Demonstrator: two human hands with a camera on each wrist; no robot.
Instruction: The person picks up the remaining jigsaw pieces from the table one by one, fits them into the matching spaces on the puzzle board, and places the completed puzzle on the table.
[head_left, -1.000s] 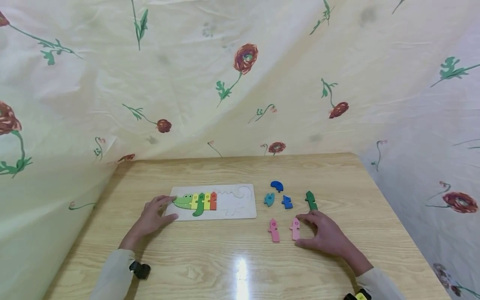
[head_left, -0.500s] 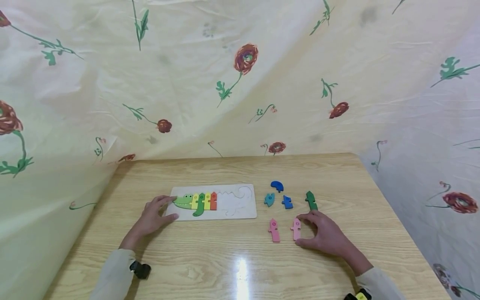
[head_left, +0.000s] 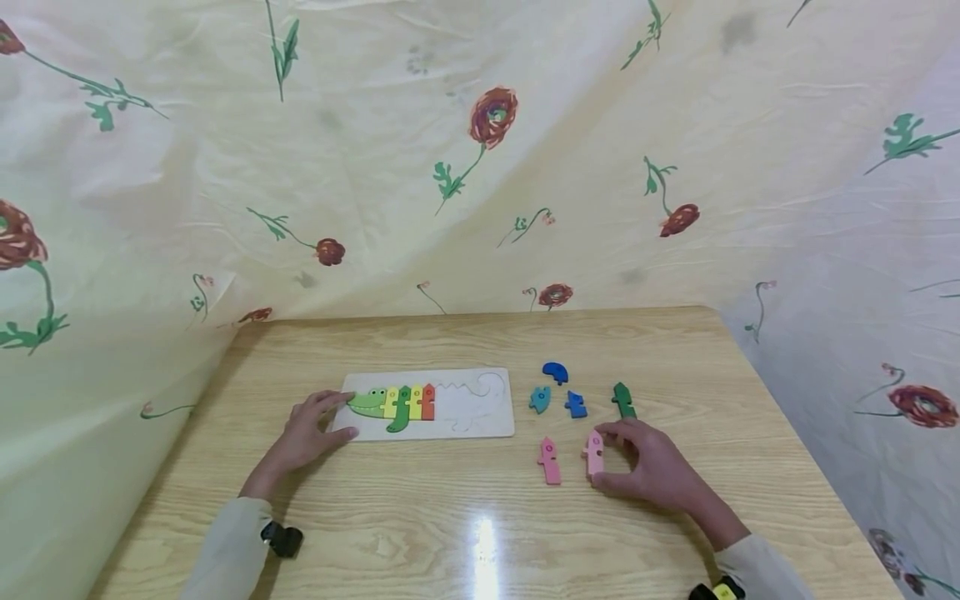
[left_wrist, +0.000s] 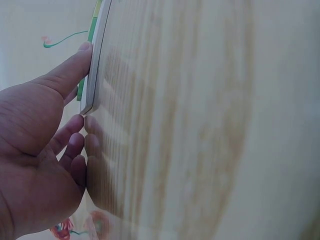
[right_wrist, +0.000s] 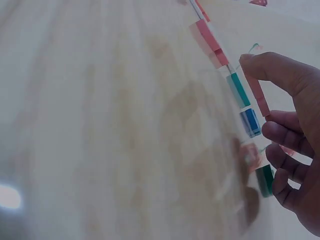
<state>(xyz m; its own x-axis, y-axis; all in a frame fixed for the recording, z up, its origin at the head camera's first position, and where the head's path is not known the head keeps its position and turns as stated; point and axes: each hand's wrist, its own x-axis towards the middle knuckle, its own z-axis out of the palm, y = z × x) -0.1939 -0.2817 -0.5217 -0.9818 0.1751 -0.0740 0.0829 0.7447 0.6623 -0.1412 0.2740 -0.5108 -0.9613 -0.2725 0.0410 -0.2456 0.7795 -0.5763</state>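
Note:
My right hand [head_left: 647, 465] pinches a light pink puzzle piece [head_left: 595, 455] between thumb and fingers. In the right wrist view, this pink piece [right_wrist: 256, 91] stands off the table. My left hand [head_left: 306, 435] holds the left end of the white puzzle board [head_left: 472, 427], thumb at the near edge and index finger by the crocodile's green head [head_left: 367, 404]. Yellow, green and red pieces sit beside that head on the board; its right part shows a bare outline. A darker pink piece [head_left: 550, 462] lies left of the held one.
Loose on the table [head_left: 405, 517] right of the board lie a dark blue curved piece [head_left: 556, 372], a teal piece [head_left: 540, 399] and a blue piece [head_left: 576, 405]. A dark green piece [head_left: 622, 400] lies just beyond my right hand. Flowered cloth [head_left: 390, 167] hangs behind.
The light pink piece has come up slightly from the table and tilted in my right hand's fingers. My left hand and the board have stayed put.

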